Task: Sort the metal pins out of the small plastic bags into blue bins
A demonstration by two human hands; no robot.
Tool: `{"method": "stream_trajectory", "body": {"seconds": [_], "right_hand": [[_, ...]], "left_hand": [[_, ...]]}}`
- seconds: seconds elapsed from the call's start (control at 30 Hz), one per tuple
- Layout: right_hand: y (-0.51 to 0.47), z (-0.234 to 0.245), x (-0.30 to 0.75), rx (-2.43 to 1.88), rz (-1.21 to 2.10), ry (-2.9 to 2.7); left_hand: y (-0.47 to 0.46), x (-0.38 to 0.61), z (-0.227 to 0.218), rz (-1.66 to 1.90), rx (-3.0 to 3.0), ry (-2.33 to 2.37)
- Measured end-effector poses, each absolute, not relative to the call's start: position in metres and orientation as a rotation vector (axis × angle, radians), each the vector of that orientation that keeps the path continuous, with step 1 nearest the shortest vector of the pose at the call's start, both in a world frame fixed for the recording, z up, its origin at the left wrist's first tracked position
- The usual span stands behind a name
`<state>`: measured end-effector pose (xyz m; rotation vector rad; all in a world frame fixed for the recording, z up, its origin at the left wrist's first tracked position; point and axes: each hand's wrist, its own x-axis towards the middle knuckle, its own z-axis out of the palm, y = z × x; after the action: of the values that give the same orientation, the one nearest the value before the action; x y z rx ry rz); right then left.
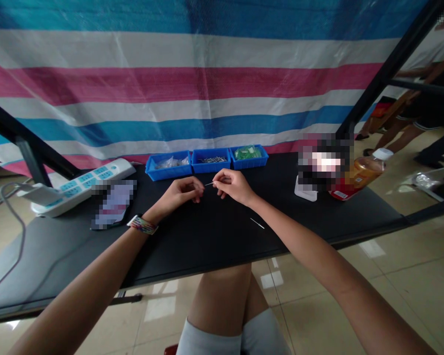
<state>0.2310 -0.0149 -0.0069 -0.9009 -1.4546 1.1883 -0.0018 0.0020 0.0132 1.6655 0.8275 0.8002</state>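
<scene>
My right hand (232, 186) pinches a thin, pale metal rod (208, 184) between thumb and fingertips. The rod points left towards my left hand (183, 195), whose thumb and fingers are curled together. Whether that hand grips anything is too small to make out. Both hands are held above the black table, in front of three blue trays. A second thin, pale rod (257, 223) lies on the tabletop below my right wrist. The middle tray (210, 167) contains several thin metal pieces.
The left tray (169, 172) contains clear plastic bags; the right tray (249, 164) contains green packets. A power strip (85, 185) and blurred flat item (114, 204) sit left on the black table (192, 246). A drink bottle (366, 172) lies right. Striped sheeting (207, 79) hangs behind.
</scene>
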Motion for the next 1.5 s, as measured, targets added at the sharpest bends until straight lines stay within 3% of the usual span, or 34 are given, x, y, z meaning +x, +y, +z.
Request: {"method": "stream_trajectory", "body": {"seconds": [0.57, 1.5], "right_hand": [[-0.0168, -0.0073, 0.2219, -0.845, 1.309, -1.383], [-0.0154, -0.0117, 0.2241, -0.931, 1.048, -1.502]], "left_hand": [[0.0028, 0.0006, 0.0109, 0.914, 1.689, 0.875], [-0.0013, 0.0024, 0.0155, 0.855, 1.767, 0.885]]}}
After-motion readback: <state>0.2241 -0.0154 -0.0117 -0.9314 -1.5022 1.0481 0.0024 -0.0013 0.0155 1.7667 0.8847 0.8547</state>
